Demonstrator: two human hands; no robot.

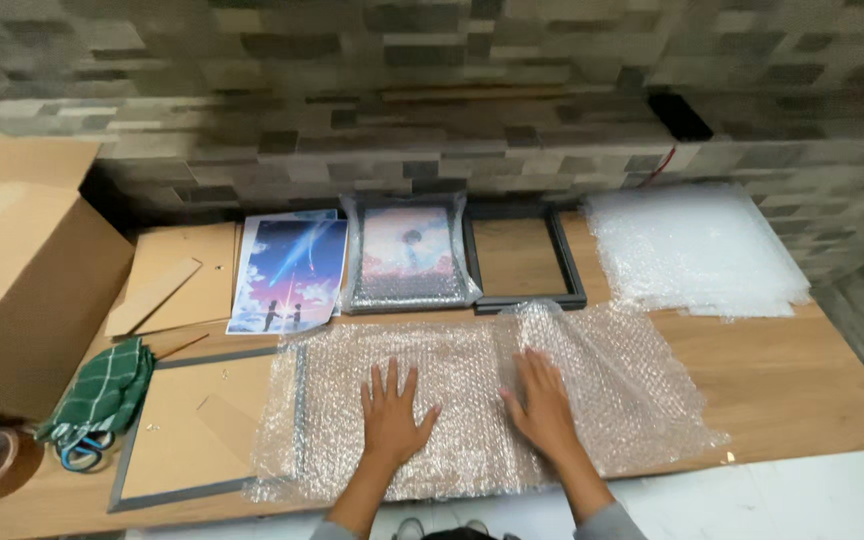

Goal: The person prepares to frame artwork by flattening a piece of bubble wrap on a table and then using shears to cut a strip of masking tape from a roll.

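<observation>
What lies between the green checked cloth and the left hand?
In the head view, a grey picture frame lying back-up sits between the green checked cloth and left hand, its right edge under bubble wrap.

Two bare arms come up from the bottom. The left hand point(392, 420) and right hand point(544, 408) wear no gloves or rings. Grey sleeves point(607, 522) are pushed up near the elbows.

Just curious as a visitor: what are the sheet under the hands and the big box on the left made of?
The sheet under both hands looks like clear plastic bubble wrap: see-through, glossy, covered in small bubbles. The box looks like plain brown cardboard, matte, with folded flaps.
</observation>
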